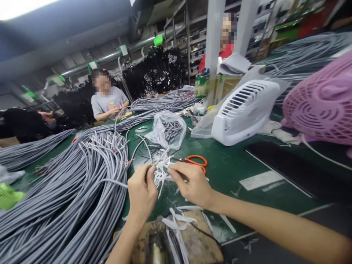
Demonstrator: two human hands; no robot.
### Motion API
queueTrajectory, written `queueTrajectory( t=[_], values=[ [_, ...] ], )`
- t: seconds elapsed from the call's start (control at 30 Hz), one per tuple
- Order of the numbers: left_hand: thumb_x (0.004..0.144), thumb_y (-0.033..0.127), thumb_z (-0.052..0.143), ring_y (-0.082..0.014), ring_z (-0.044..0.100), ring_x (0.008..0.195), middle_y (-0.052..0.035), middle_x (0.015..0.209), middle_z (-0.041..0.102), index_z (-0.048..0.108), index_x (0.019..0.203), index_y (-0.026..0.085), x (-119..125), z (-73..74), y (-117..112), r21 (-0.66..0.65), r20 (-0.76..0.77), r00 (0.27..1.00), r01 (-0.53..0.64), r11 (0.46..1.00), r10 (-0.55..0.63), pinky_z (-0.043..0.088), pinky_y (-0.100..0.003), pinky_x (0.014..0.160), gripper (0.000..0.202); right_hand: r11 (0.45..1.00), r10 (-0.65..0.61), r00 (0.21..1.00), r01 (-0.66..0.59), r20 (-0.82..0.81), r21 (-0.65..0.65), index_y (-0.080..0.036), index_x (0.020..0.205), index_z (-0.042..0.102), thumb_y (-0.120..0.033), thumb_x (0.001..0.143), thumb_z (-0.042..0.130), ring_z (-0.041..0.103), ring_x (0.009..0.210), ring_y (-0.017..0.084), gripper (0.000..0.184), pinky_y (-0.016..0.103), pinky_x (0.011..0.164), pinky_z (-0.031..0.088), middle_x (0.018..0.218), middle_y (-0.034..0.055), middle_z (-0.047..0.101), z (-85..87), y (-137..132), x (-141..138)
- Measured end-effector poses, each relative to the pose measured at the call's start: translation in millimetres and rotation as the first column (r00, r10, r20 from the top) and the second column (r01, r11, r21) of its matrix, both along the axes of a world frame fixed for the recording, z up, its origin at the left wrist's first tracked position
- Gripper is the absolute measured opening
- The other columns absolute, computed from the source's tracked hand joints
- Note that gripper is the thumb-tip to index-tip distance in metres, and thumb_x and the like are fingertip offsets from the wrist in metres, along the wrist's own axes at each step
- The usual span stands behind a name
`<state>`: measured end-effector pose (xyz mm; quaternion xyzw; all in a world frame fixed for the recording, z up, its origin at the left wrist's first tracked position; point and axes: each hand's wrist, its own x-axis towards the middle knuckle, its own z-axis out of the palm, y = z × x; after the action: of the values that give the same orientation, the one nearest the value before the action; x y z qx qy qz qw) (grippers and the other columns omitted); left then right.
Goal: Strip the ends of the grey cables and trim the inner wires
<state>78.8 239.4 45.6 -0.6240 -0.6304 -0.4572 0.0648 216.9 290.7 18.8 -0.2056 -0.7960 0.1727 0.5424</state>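
Observation:
My left hand [141, 190] pinches the end of a grey cable [112, 181] that runs in from the big heap of grey cables [68, 190] on my left. My right hand [189, 183] is closed in a pinch right beside it, its fingertips at a bunch of white strips [162, 167] that stick up between both hands. Orange-handled scissors [196, 161] lie on the green table [233, 165] just behind my right hand. A clear plastic bag of small grey metal pieces [169, 130] sits a little farther back.
More white strips litter a brown board [192, 238] at the near edge. A white fan [244, 110] and a pink fan [321, 102] stand at the right. A person in a grey shirt [107, 101] sits across the table, another in red [225, 51] farther back. Cable bundles cover the far table.

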Motion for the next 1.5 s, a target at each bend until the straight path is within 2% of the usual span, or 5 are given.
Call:
queueTrajectory(
  t=[0.17,0.43,1.03,1.27,1.5],
  values=[
    [0.085,0.028,0.043,-0.0099,0.041,0.044,0.0022,0.052,0.049,0.055,0.066,0.017,2,2.5,-11,-0.122,0.196,0.978,0.098,0.988,-0.072,0.031,-0.021,0.046,0.025,0.993,0.03,0.999,-0.028,0.015,-0.116,-0.015,0.066,0.057,-0.019,0.086,0.044,0.044,0.045,0.008,0.024,0.02,0.047,0.034,0.054,-0.0004,0.055,8.0,4,1],
    [0.083,0.039,0.045,-0.0088,0.03,0.044,0.0035,0.05,0.037,0.052,0.06,0.016,5,-3.6,-11,-0.208,0.444,0.891,0.2,0.958,-0.089,0.023,-0.022,0.043,0.033,0.985,0.083,0.996,-0.088,-0.044,-0.145,-0.015,0.066,0.058,-0.019,0.086,0.045,0.042,0.044,0.008,0.024,0.021,0.048,0.034,0.054,-0.0004,0.055,8.1,2,1],
    [0.081,0.039,0.049,-0.0076,0.032,0.044,0.0026,0.051,0.043,0.058,0.066,0.014,12,-4.8,-9,-0.167,0.474,0.875,0.198,0.966,-0.098,0.025,-0.019,0.04,0.031,0.966,0.12,0.992,-0.125,-0.039,-0.225,-0.013,0.063,0.059,-0.02,0.084,0.046,0.036,0.042,0.006,0.026,0.019,0.044,0.029,0.051,-0.0016,0.051,9.3,3,4],
    [0.081,0.036,0.05,-0.011,0.041,0.05,0.0007,0.054,0.05,0.061,0.07,0.015,14,-9.9,-7,-0.256,0.402,0.908,0.233,0.938,-0.115,0.032,-0.021,0.049,0.026,0.927,0.147,0.988,-0.157,-0.055,-0.34,-0.013,0.059,0.057,-0.024,0.085,0.044,0.035,0.042,0.006,0.031,0.019,0.041,0.028,0.048,-0.0023,0.047,11.5,3,5],
    [0.08,0.035,0.049,-0.0094,0.034,0.046,0.0043,0.05,0.042,0.054,0.064,0.017,16,-8.3,-1,-0.237,0.453,0.89,0.175,0.956,-0.051,0.026,-0.021,0.045,0.025,0.981,0.194,0.975,-0.19,-0.113,0.043,-0.016,0.064,0.058,-0.018,0.083,0.045,0.042,0.043,0.009,0.023,0.021,0.046,0.035,0.049,-0.0003,0.052,11.3,-2,11]
  ],
)
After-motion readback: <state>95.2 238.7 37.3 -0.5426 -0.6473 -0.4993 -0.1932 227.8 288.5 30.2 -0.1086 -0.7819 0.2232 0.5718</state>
